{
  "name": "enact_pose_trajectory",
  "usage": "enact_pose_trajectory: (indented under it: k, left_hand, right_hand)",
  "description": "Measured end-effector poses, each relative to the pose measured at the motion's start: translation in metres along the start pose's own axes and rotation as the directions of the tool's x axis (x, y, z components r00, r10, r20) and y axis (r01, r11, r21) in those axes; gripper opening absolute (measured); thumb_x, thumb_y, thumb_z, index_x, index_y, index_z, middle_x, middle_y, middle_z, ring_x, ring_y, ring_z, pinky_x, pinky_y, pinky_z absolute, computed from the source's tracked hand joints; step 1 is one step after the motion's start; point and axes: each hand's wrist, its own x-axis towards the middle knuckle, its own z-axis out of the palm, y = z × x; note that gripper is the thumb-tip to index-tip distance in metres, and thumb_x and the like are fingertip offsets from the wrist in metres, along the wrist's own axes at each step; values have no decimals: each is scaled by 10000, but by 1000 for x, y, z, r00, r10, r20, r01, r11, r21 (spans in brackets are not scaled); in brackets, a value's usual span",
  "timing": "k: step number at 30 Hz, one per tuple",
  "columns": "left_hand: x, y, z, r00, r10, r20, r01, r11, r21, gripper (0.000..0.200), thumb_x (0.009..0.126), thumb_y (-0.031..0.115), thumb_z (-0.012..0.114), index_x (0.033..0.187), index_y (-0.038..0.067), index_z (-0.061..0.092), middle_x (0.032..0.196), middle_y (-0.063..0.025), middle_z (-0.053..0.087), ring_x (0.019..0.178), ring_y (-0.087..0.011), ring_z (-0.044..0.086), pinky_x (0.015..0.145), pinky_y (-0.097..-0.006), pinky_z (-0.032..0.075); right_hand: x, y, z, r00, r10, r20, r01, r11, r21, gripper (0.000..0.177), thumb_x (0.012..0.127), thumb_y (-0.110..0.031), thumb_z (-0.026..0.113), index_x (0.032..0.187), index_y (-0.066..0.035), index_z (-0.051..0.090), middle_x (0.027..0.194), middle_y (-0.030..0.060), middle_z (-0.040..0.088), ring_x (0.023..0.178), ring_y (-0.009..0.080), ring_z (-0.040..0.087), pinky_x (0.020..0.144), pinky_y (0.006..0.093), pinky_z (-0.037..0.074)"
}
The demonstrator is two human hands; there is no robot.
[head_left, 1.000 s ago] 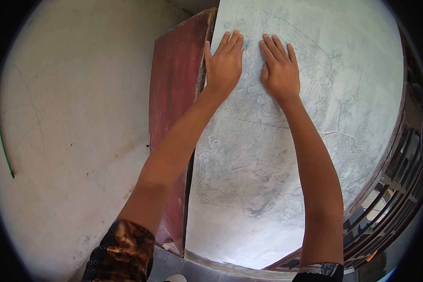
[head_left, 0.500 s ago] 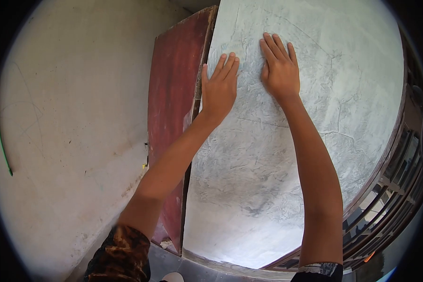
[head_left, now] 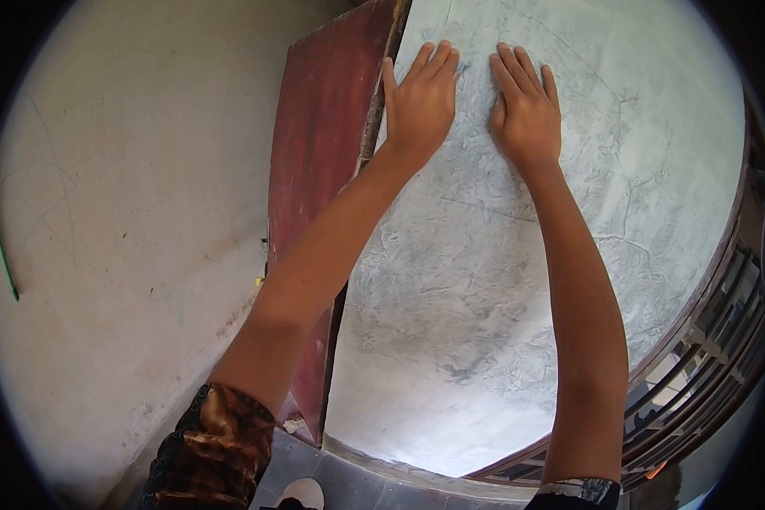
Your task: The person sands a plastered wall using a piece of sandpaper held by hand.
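Both of my hands lie flat against a pale grey-green, wrinkled wall surface (head_left: 459, 280) in the upper middle of the view. My left hand (head_left: 422, 104) has its fingers spread, with the thumb near the edge of a dark red door panel (head_left: 323, 127). To its right, my right hand (head_left: 525, 110) rests on the same surface with fingers extended and slightly apart. Neither hand holds anything. Creases and grey smudges mark the surface around and below the hands.
A beige wall (head_left: 144, 170) fills the left side, with a green strip (head_left: 2, 246) at its far edge. Dark window bars (head_left: 697, 365) curve along the lower right. Below are grey floor tiles (head_left: 348, 480) and a pale shoe tip (head_left: 304, 491).
My left hand has moved up and to the right along the surface. The right hand sits slightly higher and further right in view. The camera view has shifted a little.
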Motion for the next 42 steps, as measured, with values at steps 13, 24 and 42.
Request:
enact_pose_trajectory:
  k: [13,24,42]
  left_hand:
    - [51,-22,14,998,60,-14,-59,997,45,333,1002,138,624,1328,95,682,1423,-52,653,1377,-240,560,1110,-619,387]
    - [31,-10,14,999,48,-5,-48,998,30,340,987,130,645,1324,98,682,1444,-49,639,1390,-238,553,1095,-615,406]
    - [-49,-9,-22,989,51,138,-49,999,-18,358,1005,102,616,1359,111,669,1461,-53,627,1401,-245,545,1141,-598,366]
  right_hand:
    - [1,-1,-2,1000,11,13,-12,1000,12,506,886,-43,569,1386,-95,630,1514,44,569,1456,219,466,1246,498,296]
    - [-1,-1,-2,1000,4,6,-4,1000,31,493,887,-55,572,1374,-98,639,1513,37,569,1453,217,468,1243,490,304]
    - [-1,-1,-2,1000,13,-11,-12,999,38,484,870,-42,577,1346,-81,654,1499,53,583,1433,228,494,1229,491,322]
